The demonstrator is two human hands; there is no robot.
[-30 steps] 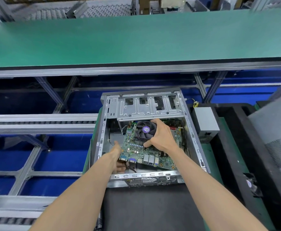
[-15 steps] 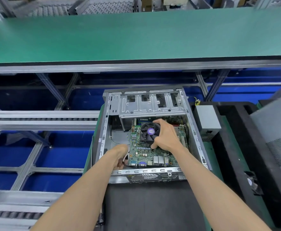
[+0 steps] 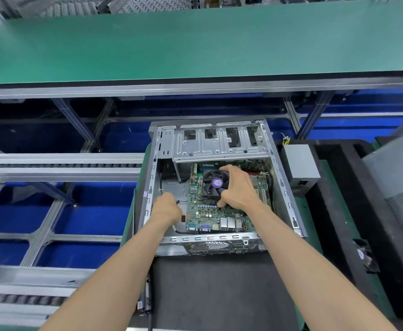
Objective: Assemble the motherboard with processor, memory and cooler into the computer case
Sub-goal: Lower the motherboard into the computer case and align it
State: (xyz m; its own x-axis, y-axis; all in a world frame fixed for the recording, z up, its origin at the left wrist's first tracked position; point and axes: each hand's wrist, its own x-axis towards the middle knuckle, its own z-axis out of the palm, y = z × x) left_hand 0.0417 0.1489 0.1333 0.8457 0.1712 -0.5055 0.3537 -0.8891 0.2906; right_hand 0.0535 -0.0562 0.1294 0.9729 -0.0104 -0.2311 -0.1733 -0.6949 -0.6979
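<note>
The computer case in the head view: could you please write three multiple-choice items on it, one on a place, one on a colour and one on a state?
1. Where does the grey power supply lie?
A. Outside the computer case, to its right
B. Under the drive cage
C. On the green belt

2. What colour is the round sticker at the hub of the cooler?
A. Red
B. Purple
C. Yellow

3. What is the right hand doing?
A. Resting flat on the mat
B. Holding a screwdriver
C. Gripping the cooler on the motherboard

Answers: 1 A, the box sits on the black foam beside the case's right wall. 2 B, the hub label shows purple. 3 C, thumb and fingers curl around the fan's sides.
</note>
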